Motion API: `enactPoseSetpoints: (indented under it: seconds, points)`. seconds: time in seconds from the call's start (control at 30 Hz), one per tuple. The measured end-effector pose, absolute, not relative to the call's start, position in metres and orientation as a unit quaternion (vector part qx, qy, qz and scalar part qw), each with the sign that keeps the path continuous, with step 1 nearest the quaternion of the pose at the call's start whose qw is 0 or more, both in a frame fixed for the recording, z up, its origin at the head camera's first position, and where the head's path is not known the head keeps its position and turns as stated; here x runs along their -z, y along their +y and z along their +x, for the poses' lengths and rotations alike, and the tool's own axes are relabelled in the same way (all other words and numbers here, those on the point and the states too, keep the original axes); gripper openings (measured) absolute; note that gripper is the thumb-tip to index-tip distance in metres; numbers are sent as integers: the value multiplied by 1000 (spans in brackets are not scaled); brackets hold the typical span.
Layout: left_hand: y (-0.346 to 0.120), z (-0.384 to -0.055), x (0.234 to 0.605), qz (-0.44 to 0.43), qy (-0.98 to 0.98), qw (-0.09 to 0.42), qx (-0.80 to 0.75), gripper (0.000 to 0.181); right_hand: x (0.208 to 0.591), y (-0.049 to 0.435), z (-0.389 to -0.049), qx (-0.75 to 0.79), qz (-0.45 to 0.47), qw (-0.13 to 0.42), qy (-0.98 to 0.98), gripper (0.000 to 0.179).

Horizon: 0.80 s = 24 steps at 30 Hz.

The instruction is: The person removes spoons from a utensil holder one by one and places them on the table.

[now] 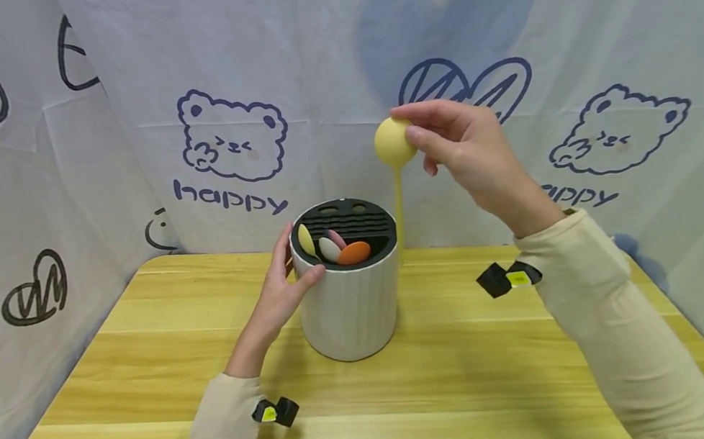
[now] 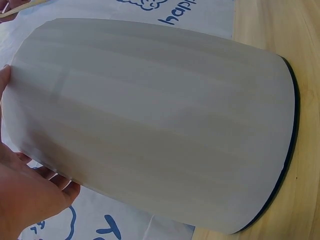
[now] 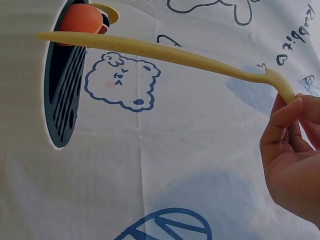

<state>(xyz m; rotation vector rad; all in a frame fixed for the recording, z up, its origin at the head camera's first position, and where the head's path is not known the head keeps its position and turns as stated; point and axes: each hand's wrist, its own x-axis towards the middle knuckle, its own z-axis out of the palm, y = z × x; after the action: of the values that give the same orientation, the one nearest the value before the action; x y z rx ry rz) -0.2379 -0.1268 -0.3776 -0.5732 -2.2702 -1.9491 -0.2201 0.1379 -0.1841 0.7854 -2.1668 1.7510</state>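
A white ribbed utensil holder (image 1: 350, 314) with a dark slotted top (image 1: 352, 223) stands on the table. My left hand (image 1: 278, 293) grips its left side, thumb near the rim and fingers round the back; the left wrist view shows the holder's wall (image 2: 155, 120) close up. Up at the right, my right hand (image 1: 471, 148) pinches a yellow spoon (image 1: 392, 144) by its round bowl, the long handle pointing down beside the holder. In the right wrist view the spoon's handle (image 3: 175, 55) overlaps the holder's rim. An orange spoon (image 1: 354, 252), a white spoon (image 1: 330, 249) and others stick out of the top.
The wooden table (image 1: 450, 396) has light yellow planks. Behind and beside it hangs a white cloth (image 1: 320, 56) printed with bears, hearts and lettering. A small black device (image 1: 509, 278) sits at the right wrist, and a similar one (image 1: 276, 411) at the left.
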Motion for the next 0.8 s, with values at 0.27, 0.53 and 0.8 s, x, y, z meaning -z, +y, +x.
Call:
enactPoseSetpoints:
  seconds: [0.27,0.53,0.8]
  points:
    - [-124,-238,377,-191,-742,47,640,90,208,151,-219,-642,257,77,-718,41]
    - [-125,-239,376,-193,-743,48,638,92,241,161,-226,-614,226,59,-754,53]
    - [-128,-237,377,-186,-747,44,636,91,258,161,-230,-617,216,41,-756,56]
